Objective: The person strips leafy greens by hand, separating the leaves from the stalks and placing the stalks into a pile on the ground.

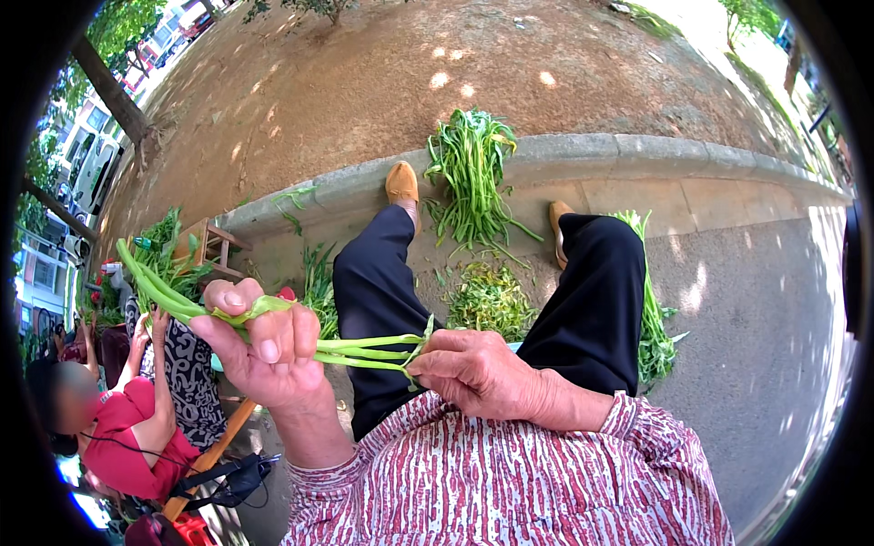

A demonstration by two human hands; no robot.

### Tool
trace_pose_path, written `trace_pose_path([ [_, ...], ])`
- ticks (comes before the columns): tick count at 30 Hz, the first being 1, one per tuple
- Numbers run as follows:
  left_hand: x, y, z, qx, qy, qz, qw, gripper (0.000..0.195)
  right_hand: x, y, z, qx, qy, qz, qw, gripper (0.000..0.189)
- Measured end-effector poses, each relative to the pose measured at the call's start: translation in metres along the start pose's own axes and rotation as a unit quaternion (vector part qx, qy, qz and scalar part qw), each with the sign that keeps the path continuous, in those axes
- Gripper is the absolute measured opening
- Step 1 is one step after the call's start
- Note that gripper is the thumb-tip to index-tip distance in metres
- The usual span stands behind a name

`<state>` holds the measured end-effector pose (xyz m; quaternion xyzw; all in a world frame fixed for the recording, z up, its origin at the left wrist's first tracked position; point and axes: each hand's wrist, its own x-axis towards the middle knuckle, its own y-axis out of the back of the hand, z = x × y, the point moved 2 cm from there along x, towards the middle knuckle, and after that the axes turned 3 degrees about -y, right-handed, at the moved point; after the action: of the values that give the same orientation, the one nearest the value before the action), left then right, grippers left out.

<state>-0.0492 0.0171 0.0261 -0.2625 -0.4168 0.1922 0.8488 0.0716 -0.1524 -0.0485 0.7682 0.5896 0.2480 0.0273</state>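
My left hand [273, 341] is closed around a few green leafy-vegetable stems [369, 348], with a pale leaf [256, 308] folded across its fingers. The stems' thick ends stick out past the hand to the upper left. At their other end, my right hand [478, 375] pinches a thin leaf [422, 345] between thumb and fingertips. Below my hands, between my knees, lies a heap of trimmed green and yellow leaves [491, 300]. Farther out, a large bundle of long-stemmed greens [471, 177] leans on the curb.
A stone curb [567, 153] runs across in front of my feet. More greens [657, 341] lie beside my right leg, others [317, 290] by my left. A wooden stool [218, 246] stands at left. A person in red [136, 437] sits close on my left, hands on greens [167, 256].
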Motion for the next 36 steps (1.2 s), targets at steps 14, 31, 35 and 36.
trace_pose_path([
  [14,0.001,0.000,0.007,-0.044,-0.002,-0.017,0.999,0.037,-0.010,0.022,0.011,0.137,-0.156,0.007,0.978,0.010],
  [31,0.003,-0.003,0.012,-0.028,-0.008,-0.031,0.999,0.033,-0.007,0.005,-0.005,0.016,-0.021,-0.119,0.993,0.022],
  [35,0.004,-0.008,0.013,-0.043,-0.038,-0.004,0.998,0.029,-0.015,0.009,0.017,0.160,-0.135,-0.054,0.976,0.033],
  [36,0.004,-0.007,0.014,-0.049,-0.039,-0.005,0.998,0.028,-0.018,0.011,0.022,0.175,-0.199,-0.070,0.962,0.035],
])
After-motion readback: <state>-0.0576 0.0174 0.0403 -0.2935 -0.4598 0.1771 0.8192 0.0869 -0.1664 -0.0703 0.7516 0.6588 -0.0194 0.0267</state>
